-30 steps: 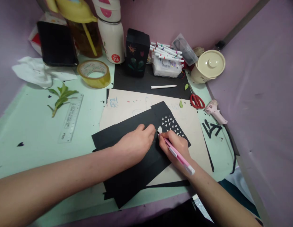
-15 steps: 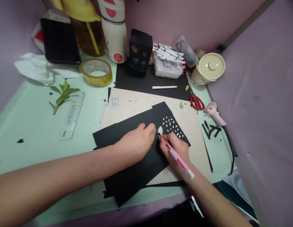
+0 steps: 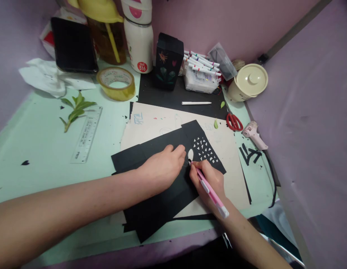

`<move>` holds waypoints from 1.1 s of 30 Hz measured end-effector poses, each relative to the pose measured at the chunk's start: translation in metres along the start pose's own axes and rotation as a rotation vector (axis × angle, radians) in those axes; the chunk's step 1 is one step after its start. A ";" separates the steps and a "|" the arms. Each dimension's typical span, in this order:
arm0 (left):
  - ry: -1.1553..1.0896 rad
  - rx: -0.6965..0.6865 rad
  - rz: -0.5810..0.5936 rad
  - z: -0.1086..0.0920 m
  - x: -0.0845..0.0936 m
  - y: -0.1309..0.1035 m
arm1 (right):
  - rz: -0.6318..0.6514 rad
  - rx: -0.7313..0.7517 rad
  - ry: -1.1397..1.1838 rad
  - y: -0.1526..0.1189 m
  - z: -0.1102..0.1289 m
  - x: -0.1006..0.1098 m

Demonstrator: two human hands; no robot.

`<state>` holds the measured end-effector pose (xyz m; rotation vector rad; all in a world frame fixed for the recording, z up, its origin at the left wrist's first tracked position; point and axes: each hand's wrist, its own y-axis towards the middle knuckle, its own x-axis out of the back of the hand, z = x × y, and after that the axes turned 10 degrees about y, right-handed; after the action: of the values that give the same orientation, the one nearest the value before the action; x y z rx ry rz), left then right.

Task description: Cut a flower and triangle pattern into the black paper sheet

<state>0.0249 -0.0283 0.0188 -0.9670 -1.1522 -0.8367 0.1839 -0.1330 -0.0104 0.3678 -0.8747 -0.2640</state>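
Observation:
A flattened black card lies at an angle on the desk, with a cluster of small triangular holes and one leaf-shaped hole at its right end. My right hand is closed around a slim pink craft knife, gripped like a pen. Its dark tip meets the card just below the leaf-shaped hole. My left hand presses on the card just left of that hole, fingers bent and bunched together; its thumb is hidden.
Beneath the card is a beige sheet with faint drawings. To the right are red scissors, a pink glue gun and black strips. A ruler, leafy sprig and tape roll lie left. Markers and bottles stand behind.
The knife tip has shifted very slightly down along the edge of the leaf-shaped hole. Both hands keep nearly the same pose, while the whole view moves a little.

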 end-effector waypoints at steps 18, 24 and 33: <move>-0.057 0.046 -0.023 -0.002 -0.002 -0.001 | -0.023 0.027 -0.008 -0.003 0.004 0.000; -0.038 0.038 -0.035 -0.001 -0.003 -0.002 | -0.013 0.006 0.018 -0.004 0.006 0.002; -0.069 0.047 -0.031 -0.001 -0.003 -0.002 | -0.029 -0.058 0.056 -0.008 0.006 0.002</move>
<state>0.0229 -0.0295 0.0160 -0.9475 -1.2436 -0.8025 0.1798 -0.1419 -0.0084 0.3329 -0.8052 -0.3035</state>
